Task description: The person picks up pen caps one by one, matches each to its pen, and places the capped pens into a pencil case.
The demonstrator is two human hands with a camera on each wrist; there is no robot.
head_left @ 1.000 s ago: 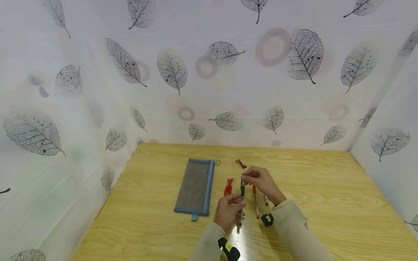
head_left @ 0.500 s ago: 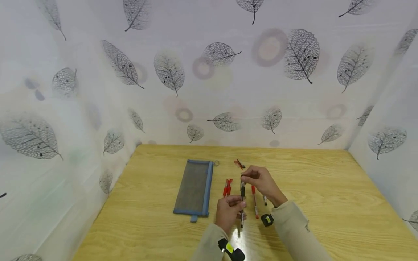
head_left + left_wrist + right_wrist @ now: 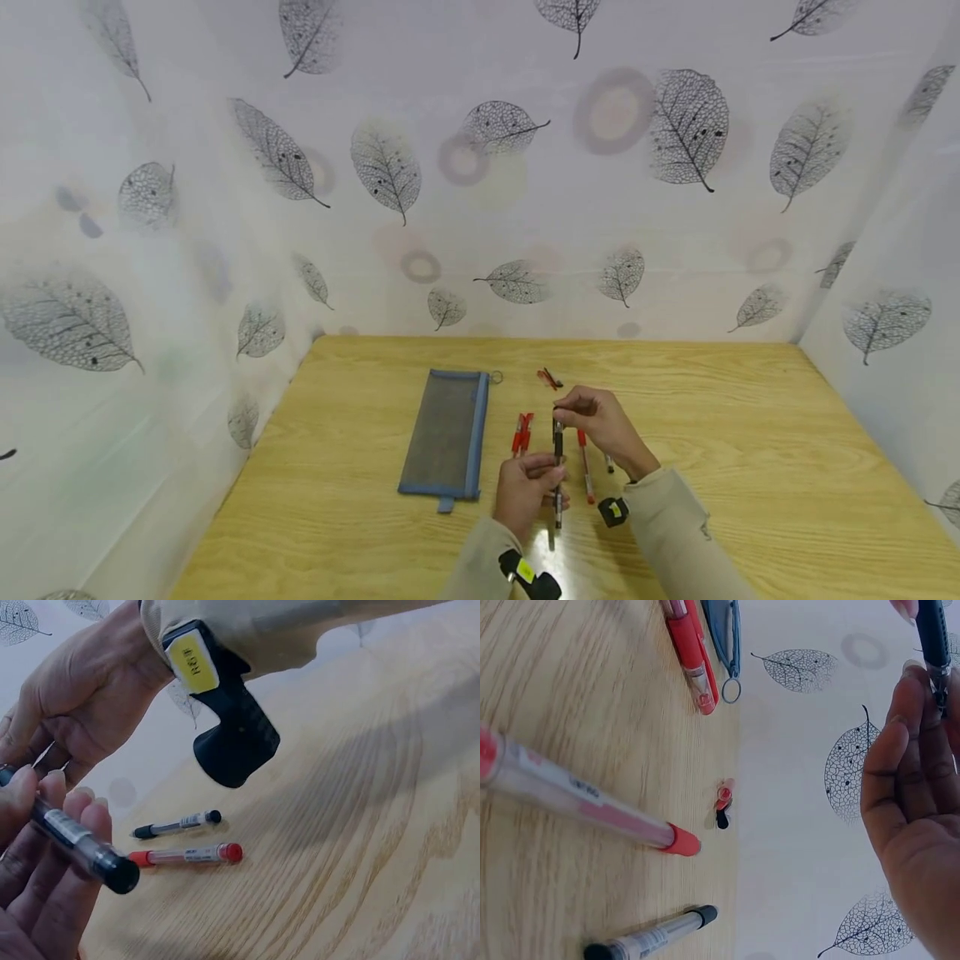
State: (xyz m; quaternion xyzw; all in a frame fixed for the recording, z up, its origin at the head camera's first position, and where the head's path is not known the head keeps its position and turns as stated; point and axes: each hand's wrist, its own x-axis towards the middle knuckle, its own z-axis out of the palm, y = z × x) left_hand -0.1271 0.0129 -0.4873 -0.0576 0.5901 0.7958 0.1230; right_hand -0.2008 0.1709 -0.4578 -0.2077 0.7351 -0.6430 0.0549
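A black gel pen is held above the table between both hands, pointing away from the person. My left hand grips the barrel between thumb and fingers; its black end plug points toward the left wrist camera. My right hand pinches the pen's far end, where a clear section meets the black grip, the fingertips partly hiding it. Below the right hand lie a red pen and another black pen, side by side on the table.
A grey mesh zip pouch with blue edging lies left of the hands. Two red pens lie between pouch and hands. Small red and black pieces lie farther back. Leaf-patterned sheeting surrounds the wooden table.
Both hands keep their hold on the black pen. Its near end has shifted slightly to the right and toward the person; the head view has moved a little.
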